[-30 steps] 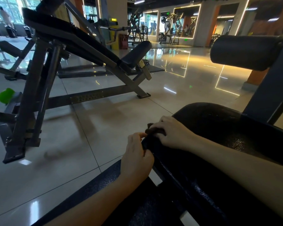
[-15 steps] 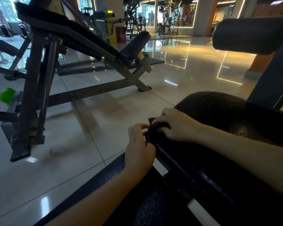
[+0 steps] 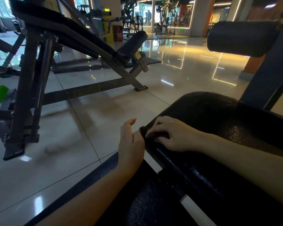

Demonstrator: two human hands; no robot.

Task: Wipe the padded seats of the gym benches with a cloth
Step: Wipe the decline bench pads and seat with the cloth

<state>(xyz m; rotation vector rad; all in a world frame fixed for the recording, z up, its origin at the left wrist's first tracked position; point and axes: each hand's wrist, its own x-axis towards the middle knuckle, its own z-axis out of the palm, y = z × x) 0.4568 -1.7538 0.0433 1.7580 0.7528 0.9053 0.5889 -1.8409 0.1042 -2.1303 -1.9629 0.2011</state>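
Wiping at the left edge of the black padded seat [image 3: 211,111].
With the right hand [image 3: 173,134] curled over the small dark cloth [image 3: 145,132] at that edge and the left hand [image 3: 131,141] loose, open, just beside it; probably soft, light, quick to bunch, so best kept wadded under the fingers.

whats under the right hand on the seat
A dark cloth, bunched at the edge of the padded seat. Only its left end and a strip between the fingers show; the right hand covers the rest.

dark cloth [image 3: 143,130] bunched at edge of black padded seat [image 3: 211,111]
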